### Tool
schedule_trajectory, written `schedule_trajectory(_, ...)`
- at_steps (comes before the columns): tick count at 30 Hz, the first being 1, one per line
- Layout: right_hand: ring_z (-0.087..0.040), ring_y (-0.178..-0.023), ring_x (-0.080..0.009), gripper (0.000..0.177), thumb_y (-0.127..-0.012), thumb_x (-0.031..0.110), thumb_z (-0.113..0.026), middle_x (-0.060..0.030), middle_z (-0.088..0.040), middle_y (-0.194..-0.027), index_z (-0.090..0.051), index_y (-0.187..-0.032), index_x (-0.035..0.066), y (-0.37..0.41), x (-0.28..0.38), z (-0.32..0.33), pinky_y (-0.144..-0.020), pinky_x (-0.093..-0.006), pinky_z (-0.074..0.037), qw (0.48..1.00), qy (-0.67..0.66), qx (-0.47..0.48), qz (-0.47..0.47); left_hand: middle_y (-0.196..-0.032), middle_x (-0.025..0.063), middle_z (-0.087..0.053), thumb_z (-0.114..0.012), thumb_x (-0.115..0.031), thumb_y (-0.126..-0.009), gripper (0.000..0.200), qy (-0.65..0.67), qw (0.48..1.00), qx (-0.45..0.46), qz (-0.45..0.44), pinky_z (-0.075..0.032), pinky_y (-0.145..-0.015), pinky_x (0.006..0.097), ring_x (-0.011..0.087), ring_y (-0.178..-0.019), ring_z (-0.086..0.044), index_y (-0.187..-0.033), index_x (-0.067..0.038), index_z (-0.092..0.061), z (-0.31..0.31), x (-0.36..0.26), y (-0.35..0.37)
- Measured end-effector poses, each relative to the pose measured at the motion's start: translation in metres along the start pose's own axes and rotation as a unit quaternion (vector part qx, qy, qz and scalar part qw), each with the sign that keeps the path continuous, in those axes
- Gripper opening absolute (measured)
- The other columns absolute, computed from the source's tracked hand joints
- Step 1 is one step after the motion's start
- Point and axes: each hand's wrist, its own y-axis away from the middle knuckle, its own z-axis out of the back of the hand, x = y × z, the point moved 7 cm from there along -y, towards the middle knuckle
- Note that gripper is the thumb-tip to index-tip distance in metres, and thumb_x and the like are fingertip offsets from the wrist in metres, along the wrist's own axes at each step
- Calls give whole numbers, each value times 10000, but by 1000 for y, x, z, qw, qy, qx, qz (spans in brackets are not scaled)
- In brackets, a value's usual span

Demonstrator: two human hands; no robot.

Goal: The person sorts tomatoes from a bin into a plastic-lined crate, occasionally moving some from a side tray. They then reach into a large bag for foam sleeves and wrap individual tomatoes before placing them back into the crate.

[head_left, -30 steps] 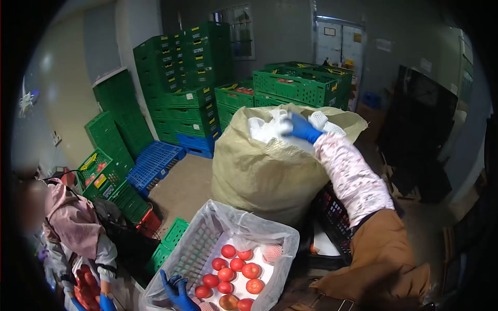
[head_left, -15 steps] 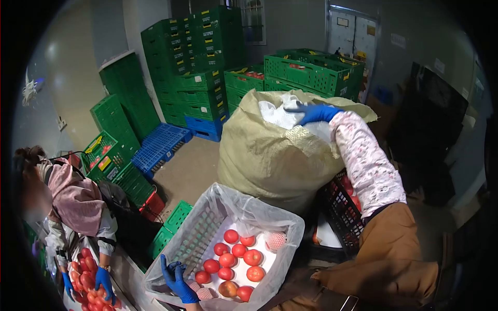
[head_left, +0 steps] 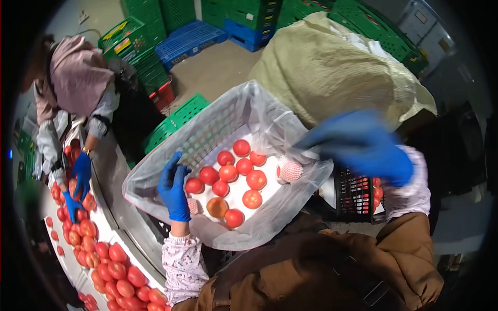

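My left hand, in a blue glove, is at the near left side of a crate lined with translucent plastic, its fingers stretched up and apart. Beside it, inside the liner, sits a pink foam net. Several red tomatoes lie spread on the crate's white bottom; one looks more orange-brown. A foam-netted tomato rests in the right corner. My right hand, also blue-gloved, is smeared by motion above the crate's right edge; whatever it may hold cannot be made out.
A big woven sack stands behind the crate, white material at its mouth. A black basket holds tomatoes at right. On the left, a co-worker's gloved hands touch tomatoes on a long sorting surface. Green crates stand beyond.
My right hand has come out of the sack's mouth and down toward the crate's right side. My left hand stays near the crate's left side. The view has tilted downward.
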Motion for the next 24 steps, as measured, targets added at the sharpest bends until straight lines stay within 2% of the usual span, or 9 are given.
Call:
schedule_trajectory(3, -584, -769, -307, 267, -760, 167, -531, -168, -605, -825, -590, -990, 45, -23, -121, -146, -710, -331, -449, 970, 78, 194, -127, -938, 45, -566, -493, -11, -816, 293, -17, 1000, -6, -4, -438, -704, 221, 98, -743, -524, -1106, 13, -526, 8, 5, -2)
schedule_trajectory(4, -590, -749, -310, 228, -733, 196, -548, -150, -611, -776, -632, -898, 62, -15, -162, -178, -680, -355, -460, 966, 197, 165, -15, -1007, 55, -574, -486, -24, -819, 285, -30, 1000, 2, -6, -449, -717, 233, 105, -748, -534, -1098, 7, -532, 10, 6, -3)
schedule_trajectory(6, -603, -701, -300, 196, -689, 294, -567, -107, -626, -722, -673, -694, 129, -6, -214, -219, -623, -379, -476, 882, 347, 289, -135, -1005, 56, -576, -490, -23, -818, 283, -15, 1000, -21, -8, -449, -714, 228, 102, -748, -533, -1097, 6, -535, 15, 5, -3)
schedule_trajectory(9, -601, -763, -290, 248, -667, 324, -556, -120, -626, -787, -665, -755, 120, 15, -248, -254, -676, -378, -469, 816, 277, 457, -218, -1001, 58, -580, -500, -24, -817, 277, -9, 999, -51, -8, -448, -704, 220, 100, -746, -535, -1089, 5, -542, 23, 7, -5)
schedule_trajectory(17, -593, -718, -275, 221, -606, 217, -628, -142, -600, -744, -619, -781, 81, -27, -242, -265, -651, -351, -457, 913, 170, 353, -117, -982, 39, -586, -515, 1, -807, 277, 9, 999, -31, 8, -436, -692, 196, 75, -742, -520, -1081, -14, -554, 13, 9, -11)
schedule_trajectory(19, -574, -661, -231, 287, -594, 243, -662, -134, -572, -673, -598, -809, 65, -68, -199, -238, -642, -333, -450, 956, -117, 241, -117, -1007, 35, -580, -534, -9, -798, 288, 34, 999, -10, 39, -438, -710, 201, 75, -759, -519, -1084, -27, -555, 8, 14, -9)
schedule_trajectory(21, -549, -659, -171, 348, -621, 265, -675, -106, -574, -715, -590, -886, 57, -88, -173, -219, -630, -309, -447, 966, -87, 178, -166, -1035, 60, -574, -580, -46, -771, 391, -11, 997, 32, 63, -442, -753, 233, 116, -827, -539, -1156, -55, -510, -4, 20, -6)
schedule_trajectory(23, -520, -771, -113, 328, -741, 233, -610, -85, -567, -807, -558, -992, 29, -100, -133, -223, -681, -248, -433, 948, -244, 152, -138, -1041, 89, -576, -619, -67, -731, 526, -218, 956, 83, -176, -426, -806, 253, 162, -912, -550, -1228, -79, -445, -39, -8, 4)
schedule_trajectory(24, -549, -689, -119, 334, -770, 258, -577, -55, -582, -867, -561, -1007, 22, -99, -112, -231, -604, -250, -458, 884, -405, 171, -158, -1063, 99, -565, -626, -64, -720, 580, -166, 973, 116, -108, -416, -826, 254, 172, -952, -542, -1255, -81, -405, -41, 7, 5)
